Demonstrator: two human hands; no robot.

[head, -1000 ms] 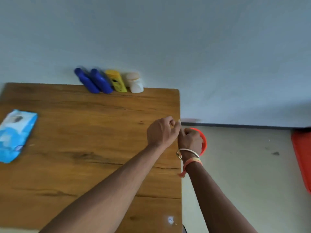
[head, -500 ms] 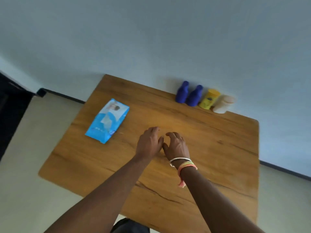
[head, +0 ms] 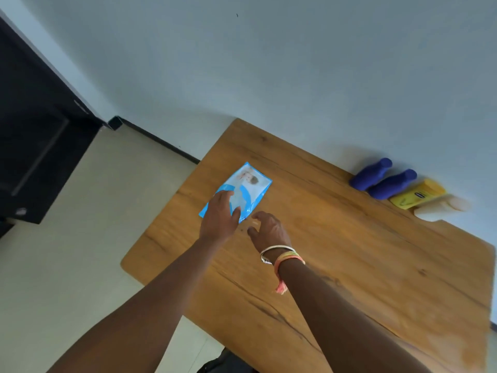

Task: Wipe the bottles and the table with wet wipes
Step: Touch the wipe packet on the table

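A blue pack of wet wipes lies flat on the wooden table near its left edge. My left hand rests over the pack's near left corner, fingers spread. My right hand hovers just right of the pack, fingers apart and empty, with bangles at the wrist. Against the wall at the table's far edge stand two blue bottles, a yellow bottle and a blurred white bottle.
A pale wall runs behind the table. Light floor tiles lie left of the table, and a dark piece of furniture stands at the far left. Something dark shows under the table's near edge.
My view has swung left and both hands have moved from the table's middle to the wipes pack. My left hand now lies on it.
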